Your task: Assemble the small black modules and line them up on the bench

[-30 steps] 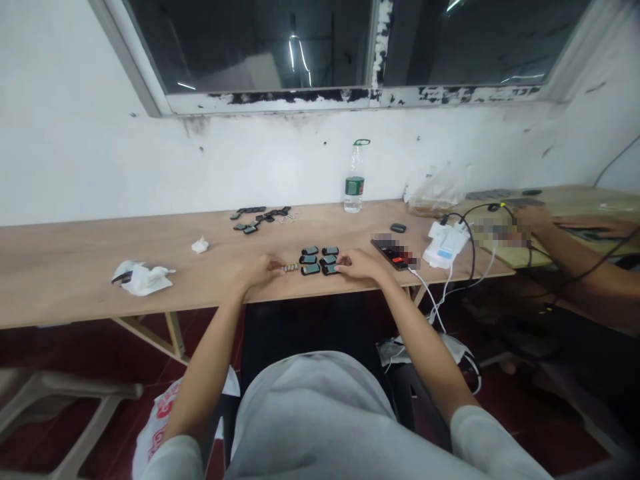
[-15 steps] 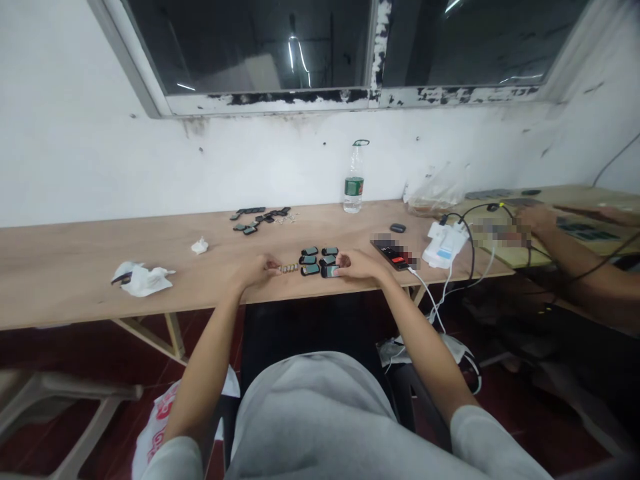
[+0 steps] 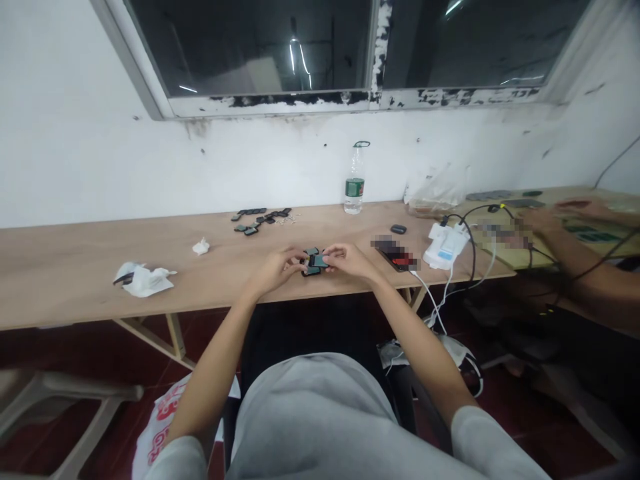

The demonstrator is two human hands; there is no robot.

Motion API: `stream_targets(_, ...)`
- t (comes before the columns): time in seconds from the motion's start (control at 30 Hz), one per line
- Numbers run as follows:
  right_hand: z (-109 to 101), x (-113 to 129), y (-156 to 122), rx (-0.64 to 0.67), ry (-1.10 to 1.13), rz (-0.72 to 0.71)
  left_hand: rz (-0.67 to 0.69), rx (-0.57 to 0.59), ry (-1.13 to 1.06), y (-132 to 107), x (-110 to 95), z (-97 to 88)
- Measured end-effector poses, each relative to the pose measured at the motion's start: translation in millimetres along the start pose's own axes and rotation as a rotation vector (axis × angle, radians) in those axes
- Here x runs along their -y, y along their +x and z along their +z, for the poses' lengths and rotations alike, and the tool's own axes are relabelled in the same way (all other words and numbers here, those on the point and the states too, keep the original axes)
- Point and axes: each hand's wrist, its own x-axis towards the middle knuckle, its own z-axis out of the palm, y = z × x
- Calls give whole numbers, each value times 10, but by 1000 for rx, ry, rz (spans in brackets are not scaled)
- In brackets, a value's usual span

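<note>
My left hand (image 3: 277, 267) and my right hand (image 3: 348, 259) meet above the front edge of the wooden table (image 3: 75, 267). Between their fingertips they pinch a small dark casing with a teal face (image 3: 317, 261), lifted just off the table. More small dark casings (image 3: 311, 271) lie under and behind it, mostly hidden by my fingers. Both hands have their fingers curled in a pinch.
A second heap of dark casings (image 3: 257, 220) lies further back. A water bottle (image 3: 355, 179) stands by the wall. Crumpled white tissue (image 3: 143, 279) sits at left. A phone (image 3: 395, 255), white charger (image 3: 443, 245) and cables lie right, where another person's arm (image 3: 575, 240) works.
Both hands have come together at the middle and lifted one dark casing off the table. The left hand left the small row of parts it was touching.
</note>
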Motion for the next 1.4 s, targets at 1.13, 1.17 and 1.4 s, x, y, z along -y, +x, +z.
stream_targets(1.13, 184, 17, -17, 35, 66, -58, -335, -106, -384, 5, 32, 131)
stream_targets(1.17, 183, 12, -18, 45, 61, -67, -349, -88, -448, 7, 54, 145)
stream_targets(1.4, 181, -2, -22, 94, 32, -133, -387, -89, -553, 21, 146, 174)
